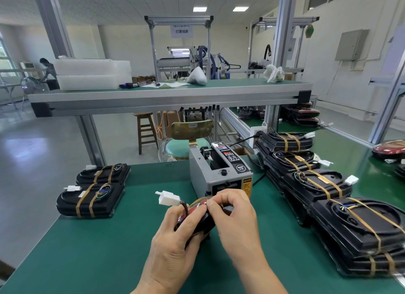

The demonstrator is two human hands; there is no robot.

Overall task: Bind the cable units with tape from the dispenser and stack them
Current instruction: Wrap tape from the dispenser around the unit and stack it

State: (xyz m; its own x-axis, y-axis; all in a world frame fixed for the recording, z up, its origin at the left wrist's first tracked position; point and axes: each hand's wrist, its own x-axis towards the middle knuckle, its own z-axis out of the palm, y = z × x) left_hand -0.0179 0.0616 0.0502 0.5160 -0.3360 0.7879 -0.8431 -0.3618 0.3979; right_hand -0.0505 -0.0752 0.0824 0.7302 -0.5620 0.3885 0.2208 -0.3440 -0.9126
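Binding step by dispenser (219, 173): left hand (175, 234) grips cable unit (202, 224), right hand (234, 214) pinches its top edge; next needs a tight wrap.

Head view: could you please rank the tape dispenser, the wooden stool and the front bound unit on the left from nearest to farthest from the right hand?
From the right hand:
1. tape dispenser, just beyond the fingers.
2. front bound unit, at the table's left edge.
3. wooden stool, on the floor past the table.
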